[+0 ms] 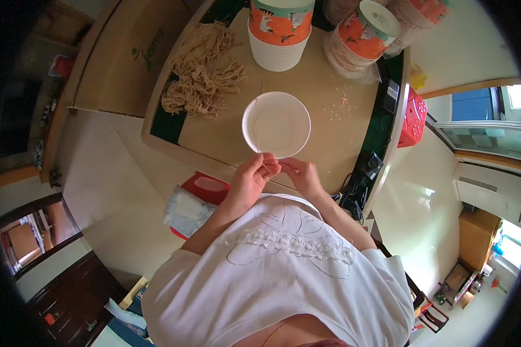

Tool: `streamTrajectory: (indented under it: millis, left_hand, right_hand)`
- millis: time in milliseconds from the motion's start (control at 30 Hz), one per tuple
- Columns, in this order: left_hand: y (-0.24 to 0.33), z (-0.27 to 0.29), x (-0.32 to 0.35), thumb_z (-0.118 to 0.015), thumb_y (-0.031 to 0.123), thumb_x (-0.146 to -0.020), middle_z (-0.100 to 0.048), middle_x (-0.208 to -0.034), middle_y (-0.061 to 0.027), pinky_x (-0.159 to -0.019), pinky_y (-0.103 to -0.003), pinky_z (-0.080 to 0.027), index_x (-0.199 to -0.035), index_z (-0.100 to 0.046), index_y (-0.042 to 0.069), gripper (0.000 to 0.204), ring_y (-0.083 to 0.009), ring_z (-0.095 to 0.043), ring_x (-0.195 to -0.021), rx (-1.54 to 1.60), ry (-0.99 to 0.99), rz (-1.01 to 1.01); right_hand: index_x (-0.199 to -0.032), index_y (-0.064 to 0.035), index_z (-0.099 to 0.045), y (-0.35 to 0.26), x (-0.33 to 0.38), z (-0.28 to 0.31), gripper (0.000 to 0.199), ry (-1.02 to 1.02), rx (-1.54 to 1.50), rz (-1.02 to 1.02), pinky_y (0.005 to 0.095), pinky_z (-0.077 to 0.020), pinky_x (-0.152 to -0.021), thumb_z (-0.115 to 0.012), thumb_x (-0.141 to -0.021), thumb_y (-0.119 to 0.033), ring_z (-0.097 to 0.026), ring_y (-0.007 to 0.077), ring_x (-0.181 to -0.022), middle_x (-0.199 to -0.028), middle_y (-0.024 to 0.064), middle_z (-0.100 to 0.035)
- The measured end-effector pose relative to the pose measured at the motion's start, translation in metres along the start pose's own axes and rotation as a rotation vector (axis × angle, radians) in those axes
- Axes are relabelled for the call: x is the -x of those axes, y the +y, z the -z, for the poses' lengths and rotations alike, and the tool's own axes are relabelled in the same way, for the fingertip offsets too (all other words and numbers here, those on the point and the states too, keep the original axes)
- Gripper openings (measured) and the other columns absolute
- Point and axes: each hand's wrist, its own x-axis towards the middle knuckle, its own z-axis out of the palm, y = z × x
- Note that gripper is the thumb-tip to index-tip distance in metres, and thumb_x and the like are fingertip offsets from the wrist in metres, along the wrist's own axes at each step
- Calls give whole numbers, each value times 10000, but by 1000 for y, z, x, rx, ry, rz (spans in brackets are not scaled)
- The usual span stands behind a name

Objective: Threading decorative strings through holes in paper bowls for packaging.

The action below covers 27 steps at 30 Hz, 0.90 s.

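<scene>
A white paper bucket (283,124) stands in front of me on the brown board, its round mouth facing up. A thin tan string (259,130) runs across its inside from the far rim to the near rim. At the near rim, my left hand (253,178) is closed in a pinch on the string's near end. My right hand (304,176) meets it there with fingertips pressed together beside the rim. What the right fingers hold is too small to make out. A loose heap of tan strings (202,69) lies beyond the bucket to the left.
A stack of paper buckets with an orange band (279,34) stands at the back, with bagged stacks (362,37) beside it. Small pink and white bits (342,103) lie scattered at right. Black adapters and cables (362,179) line the table's right edge. A cardboard box (121,58) stands left.
</scene>
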Motion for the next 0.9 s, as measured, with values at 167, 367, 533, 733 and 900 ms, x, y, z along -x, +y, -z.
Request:
streamTrajectory:
  millis: [167,367,533,733,900]
  left_hand:
    - [5,7,13,-512,216,-936,-641,-954,-73,-827,-301,-472,-1018,-620,11,246,-157,-601,-837,-191,185,46]
    - [-3,21,24,-544,196,-915,-653,-879,-40,-719,-231,-467,-977,-656,9,226,-91,-577,-778,-462,210,203]
    - [-9,33,22,-544,196,-915,-656,-791,-29,-642,-222,-463,-905,-669,-10,242,-81,-573,-699,-847,58,205]
    - [-4,25,23,-560,167,-901,-653,-743,-48,-616,-260,-467,-869,-671,-7,209,-117,-573,-653,-1138,-44,222]
    - [25,-20,13,-609,113,-841,-631,-741,-88,-623,-295,-482,-882,-679,53,101,-180,-612,-664,-1506,-68,-90]
  right_hand:
    - [-1028,-22,-661,-20,10,25,195,0,436,27,314,-485,-547,-604,-848,-70,-623,119,-625,-701,103,-675]
    - [-1065,47,-624,-10,28,32,231,58,-41,-266,285,-510,-679,-548,-913,-110,-643,160,-724,-841,109,-680]
    - [-1156,56,-557,-20,15,29,266,237,-804,-355,318,-493,-870,-476,-951,-94,-626,201,-917,-1047,122,-631]
    - [-1034,-92,-456,-29,-4,40,102,172,-997,-259,218,-347,-528,-449,-945,-42,-392,87,-566,-679,-2,-436]
    - [-1024,-120,-423,-46,-3,39,144,1,-891,-254,219,-277,-507,-448,-928,-16,-323,71,-553,-656,-18,-384]
